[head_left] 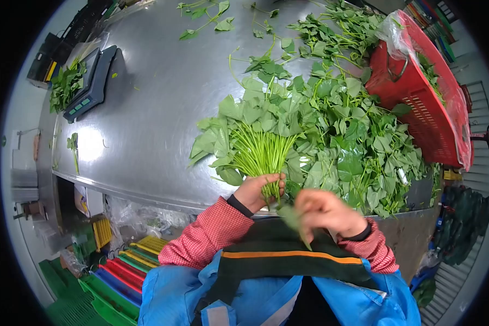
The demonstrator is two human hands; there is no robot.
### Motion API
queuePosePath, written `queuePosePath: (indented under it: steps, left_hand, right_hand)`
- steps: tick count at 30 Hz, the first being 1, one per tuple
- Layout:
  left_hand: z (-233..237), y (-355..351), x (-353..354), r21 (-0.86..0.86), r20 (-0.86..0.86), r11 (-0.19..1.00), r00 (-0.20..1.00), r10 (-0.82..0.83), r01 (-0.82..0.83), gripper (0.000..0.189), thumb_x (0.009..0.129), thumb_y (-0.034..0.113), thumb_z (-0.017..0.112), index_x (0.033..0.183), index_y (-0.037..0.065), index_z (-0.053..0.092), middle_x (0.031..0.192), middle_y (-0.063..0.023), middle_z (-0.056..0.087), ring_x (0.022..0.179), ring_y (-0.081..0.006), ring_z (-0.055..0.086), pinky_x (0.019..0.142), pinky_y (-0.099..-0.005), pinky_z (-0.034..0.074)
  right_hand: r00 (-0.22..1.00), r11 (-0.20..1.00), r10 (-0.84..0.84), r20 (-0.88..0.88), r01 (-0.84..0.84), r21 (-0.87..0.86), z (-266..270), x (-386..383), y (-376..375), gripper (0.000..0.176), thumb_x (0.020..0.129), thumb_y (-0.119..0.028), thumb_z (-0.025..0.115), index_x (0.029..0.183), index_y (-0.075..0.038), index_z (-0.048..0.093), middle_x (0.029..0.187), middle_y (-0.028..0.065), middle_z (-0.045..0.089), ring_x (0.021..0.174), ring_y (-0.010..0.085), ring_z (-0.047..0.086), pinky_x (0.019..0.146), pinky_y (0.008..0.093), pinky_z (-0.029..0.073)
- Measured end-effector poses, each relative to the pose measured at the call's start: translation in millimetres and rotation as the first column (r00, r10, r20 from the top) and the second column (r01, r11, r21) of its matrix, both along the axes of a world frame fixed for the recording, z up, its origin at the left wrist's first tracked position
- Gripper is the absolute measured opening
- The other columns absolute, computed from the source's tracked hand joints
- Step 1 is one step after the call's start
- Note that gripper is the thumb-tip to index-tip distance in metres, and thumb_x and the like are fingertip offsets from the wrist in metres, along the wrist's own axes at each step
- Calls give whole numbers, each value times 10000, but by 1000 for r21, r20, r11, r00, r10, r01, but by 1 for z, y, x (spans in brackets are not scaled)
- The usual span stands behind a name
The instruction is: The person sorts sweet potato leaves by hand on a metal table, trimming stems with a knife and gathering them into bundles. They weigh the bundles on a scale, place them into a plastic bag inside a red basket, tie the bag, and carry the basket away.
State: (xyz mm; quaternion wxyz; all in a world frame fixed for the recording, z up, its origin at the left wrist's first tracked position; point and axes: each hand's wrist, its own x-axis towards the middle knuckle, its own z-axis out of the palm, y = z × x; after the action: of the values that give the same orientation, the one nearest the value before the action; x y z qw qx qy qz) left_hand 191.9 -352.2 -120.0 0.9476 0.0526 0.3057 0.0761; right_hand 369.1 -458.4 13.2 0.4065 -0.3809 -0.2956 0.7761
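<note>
My left hand [259, 191] is wrapped round the stems of a thick bunch of leafy greens [263, 146], which look like sweet potato leaves. The bunch's leaves fan out away from me over the metal table, and its cut stem ends stick out below my fist. Close by on the right, my right hand [328, 213] is smeared by motion, its fingers bent in. A blurred green leaf [292, 220] hangs at those fingers, seemingly pinched by them, over my dark apron. A large heap of loose leafy greens [358, 144] lies just beyond my right hand.
A red plastic basket [413, 103] lined with clear plastic leans at the right of the metal table [157, 108]. At the far left stands a digital scale [92, 87] with greens on it. Stacked coloured crates [119, 277] sit below the front edge.
</note>
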Motion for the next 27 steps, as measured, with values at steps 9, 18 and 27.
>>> queuePosePath:
  steps: [9,18,27]
  left_hand:
    - [25,-17,22,358,-105,933,991,80,-37,269,881,26,585,1145,-21,579,1030,-105,654,888,-192,648,746,-312,538]
    - [26,-35,43,234,-152,965,976,158,-120,218,919,118,507,1052,-31,594,965,-115,637,832,-209,627,739,-321,524]
    - [39,-53,55,388,-268,917,940,210,-94,205,895,101,550,1051,-22,601,898,-100,633,754,-181,614,675,-304,533]
  right_hand:
    - [228,930,-339,913,-66,362,-14,-3,9,258,796,-249,709,936,-69,588,669,76,629,621,295,636,529,390,481]
    - [310,857,-447,839,-120,501,-61,9,-9,216,823,-233,669,938,-70,588,695,100,642,663,305,646,555,400,495]
    - [937,913,117,330,-232,336,-63,43,-32,104,833,-112,662,901,-50,614,687,-19,577,616,76,512,553,267,423]
